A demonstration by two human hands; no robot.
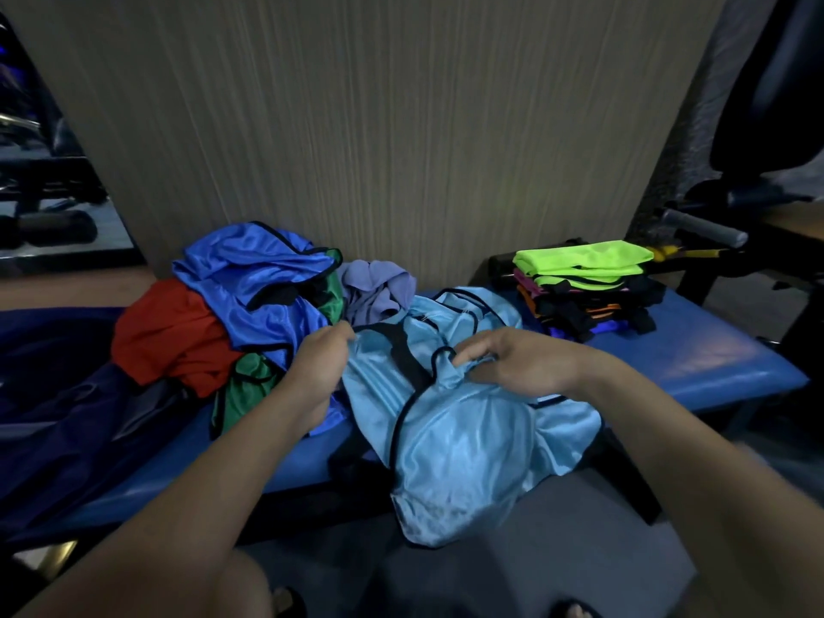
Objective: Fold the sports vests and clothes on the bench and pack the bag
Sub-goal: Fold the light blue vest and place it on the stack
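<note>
Our left hand and right hand are pinching the shiny light-blue vest, black-edged, mid-frame.

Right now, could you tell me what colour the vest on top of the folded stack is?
Neon green vest, clearest in the head view.

Green vest (mostly buried) under the unfolded heap

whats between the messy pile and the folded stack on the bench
In the head view, the light blue vest lies between the pile and the stack, gripped by both hands, left and right.
</note>
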